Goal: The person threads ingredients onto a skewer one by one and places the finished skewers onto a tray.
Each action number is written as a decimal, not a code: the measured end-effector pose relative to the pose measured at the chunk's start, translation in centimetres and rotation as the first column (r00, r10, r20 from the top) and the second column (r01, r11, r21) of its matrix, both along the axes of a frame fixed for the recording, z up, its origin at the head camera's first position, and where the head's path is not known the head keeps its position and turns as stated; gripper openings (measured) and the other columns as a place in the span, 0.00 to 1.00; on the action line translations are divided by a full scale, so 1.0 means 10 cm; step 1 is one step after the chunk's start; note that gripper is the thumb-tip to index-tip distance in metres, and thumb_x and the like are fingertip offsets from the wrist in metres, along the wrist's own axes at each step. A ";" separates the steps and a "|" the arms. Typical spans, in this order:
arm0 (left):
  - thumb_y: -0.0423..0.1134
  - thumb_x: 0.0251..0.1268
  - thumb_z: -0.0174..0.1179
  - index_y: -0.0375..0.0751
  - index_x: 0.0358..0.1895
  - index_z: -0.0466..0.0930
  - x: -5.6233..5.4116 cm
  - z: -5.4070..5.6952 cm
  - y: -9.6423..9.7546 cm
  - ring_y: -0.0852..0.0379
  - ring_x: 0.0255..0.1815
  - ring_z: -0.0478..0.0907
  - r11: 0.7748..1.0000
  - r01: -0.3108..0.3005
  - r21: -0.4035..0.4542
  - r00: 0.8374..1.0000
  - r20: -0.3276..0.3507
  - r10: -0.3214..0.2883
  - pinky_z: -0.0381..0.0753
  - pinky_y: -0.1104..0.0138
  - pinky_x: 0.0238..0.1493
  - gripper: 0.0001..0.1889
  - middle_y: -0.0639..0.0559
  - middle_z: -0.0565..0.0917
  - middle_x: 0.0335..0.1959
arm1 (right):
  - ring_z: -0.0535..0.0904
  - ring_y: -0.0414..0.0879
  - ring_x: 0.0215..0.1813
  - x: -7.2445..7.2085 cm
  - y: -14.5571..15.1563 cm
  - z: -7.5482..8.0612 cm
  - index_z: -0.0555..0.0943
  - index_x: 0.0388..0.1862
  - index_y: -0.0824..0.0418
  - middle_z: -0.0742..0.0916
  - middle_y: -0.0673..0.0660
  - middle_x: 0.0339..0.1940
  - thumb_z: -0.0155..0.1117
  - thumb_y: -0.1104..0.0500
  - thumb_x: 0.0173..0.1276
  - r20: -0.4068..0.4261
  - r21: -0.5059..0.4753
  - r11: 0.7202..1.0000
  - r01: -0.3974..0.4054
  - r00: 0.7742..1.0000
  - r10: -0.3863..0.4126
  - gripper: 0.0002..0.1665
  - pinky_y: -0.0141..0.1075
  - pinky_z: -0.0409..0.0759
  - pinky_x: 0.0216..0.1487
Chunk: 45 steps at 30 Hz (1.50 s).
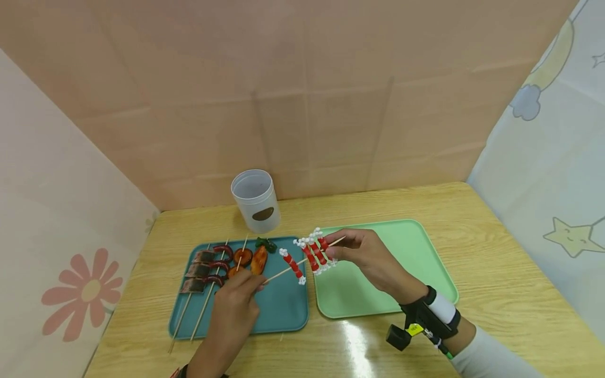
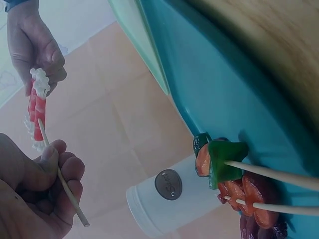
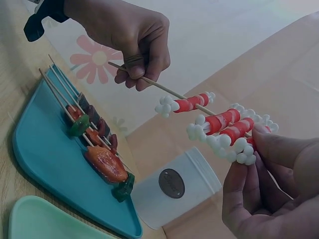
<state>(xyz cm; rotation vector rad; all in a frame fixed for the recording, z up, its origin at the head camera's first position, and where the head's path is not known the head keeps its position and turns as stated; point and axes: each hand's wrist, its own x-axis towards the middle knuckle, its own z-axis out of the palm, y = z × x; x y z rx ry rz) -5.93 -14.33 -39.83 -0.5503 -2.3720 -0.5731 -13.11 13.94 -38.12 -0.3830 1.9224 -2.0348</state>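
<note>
My left hand point(image 1: 235, 307) pinches the bare lower part of a wooden skewer point(image 1: 278, 275) between thumb and fingers; its butt end sticks out past them in the left wrist view. Several red pieces with knobbly white ends are threaded on the stick. One such piece point(image 1: 293, 266) sits apart, nearer the left hand, while the others point(image 3: 232, 124) are bunched toward the pointed end. With thumb and fingertips, my right hand point(image 1: 363, 256) grips the red-and-white piece closest to the tip. The tip shows beyond that hand in the head view. The skewer is held in the air above the trays.
A blue tray point(image 1: 283, 310) holds several loaded skewers, with brown slabs point(image 1: 196, 270), dark red curls and an orange-brown wing-like piece point(image 1: 259, 260). To its right lies a green tray point(image 1: 402, 278). Behind stands a white cup point(image 1: 257, 207) with a brown oval label, near the back wall.
</note>
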 end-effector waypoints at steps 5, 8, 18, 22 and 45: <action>0.11 0.41 0.71 0.35 0.30 0.91 0.04 -0.04 -0.05 0.60 0.23 0.80 1.000 -0.014 -0.008 1.000 0.022 0.015 0.78 0.74 0.22 0.17 0.53 0.80 0.24 | 0.86 0.44 0.46 -0.03 -0.03 -0.05 0.84 0.56 0.68 0.90 0.48 0.44 0.72 0.58 0.69 -0.006 0.020 0.999 -0.031 1.000 0.031 0.21 0.38 0.86 0.54; 0.12 0.42 0.72 0.35 0.29 0.91 0.07 -0.09 -0.10 0.60 0.22 0.79 0.999 -0.037 -0.006 0.998 0.051 0.037 0.77 0.75 0.22 0.15 0.53 0.79 0.23 | 0.87 0.48 0.48 -0.06 -0.05 -0.13 0.83 0.57 0.69 0.89 0.53 0.49 0.71 0.57 0.70 -0.018 0.078 0.996 -0.037 0.999 0.039 0.22 0.38 0.86 0.55; 0.24 0.52 0.74 0.35 0.32 0.91 0.17 -0.39 -0.29 0.54 0.22 0.81 0.971 -0.208 -0.118 0.908 0.345 0.236 0.79 0.67 0.22 0.06 0.51 0.82 0.26 | 0.85 0.46 0.36 -0.25 -0.66 -0.46 0.83 0.51 0.70 0.89 0.57 0.37 0.69 0.57 0.71 -0.189 0.600 0.800 0.006 0.973 0.135 0.18 0.37 0.83 0.36; 0.25 0.51 0.75 0.35 0.31 0.91 0.14 -0.48 -0.25 0.46 0.28 0.86 0.968 -0.206 -0.144 0.876 0.413 0.248 0.86 0.57 0.28 0.05 0.43 0.88 0.32 | 0.72 0.41 0.21 -0.27 -0.90 -0.59 0.76 0.24 0.64 0.76 0.51 0.19 0.66 0.67 0.69 -0.329 0.730 0.667 0.149 0.932 0.150 0.13 0.29 0.67 0.20; 0.28 0.54 0.74 0.35 0.31 0.89 -0.05 -0.43 -0.21 0.47 0.30 0.85 0.971 -0.137 -0.195 0.734 0.638 0.232 0.85 0.56 0.29 0.03 0.46 0.86 0.28 | 0.70 0.42 0.19 -0.36 -1.09 -0.70 0.70 0.12 0.59 0.72 0.51 0.16 0.58 0.78 0.62 -0.356 0.790 0.547 0.277 0.934 0.041 0.24 0.31 0.67 0.15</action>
